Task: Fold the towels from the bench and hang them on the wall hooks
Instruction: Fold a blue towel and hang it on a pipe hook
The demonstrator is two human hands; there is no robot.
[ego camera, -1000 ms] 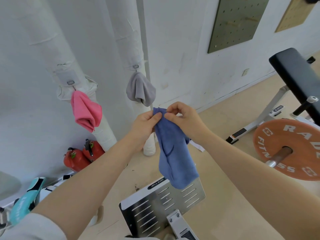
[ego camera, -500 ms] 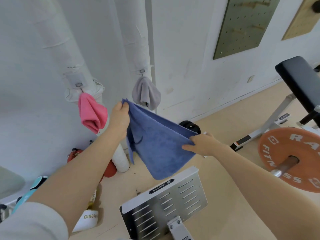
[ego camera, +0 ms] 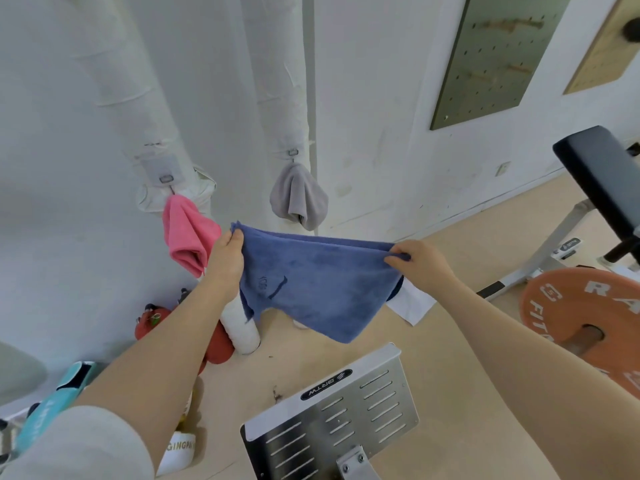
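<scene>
Nearest the camera, a metal plate reads "BRTW"; right of it an orange weight disc shows "FIT" and "RA". Above — a blue towel stretched in mid-air, left hand and right hand each pinching a top corner in their fingers. Behind hang a pink towel and a grey towel — on wall hooks.

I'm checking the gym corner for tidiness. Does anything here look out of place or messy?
The pink towel and grey towel hang bunched on their hooks rather than neatly folded. A white sheet of paper lies loose on the floor by the wall. The blue towel is simply held stretched between both hands.
</scene>
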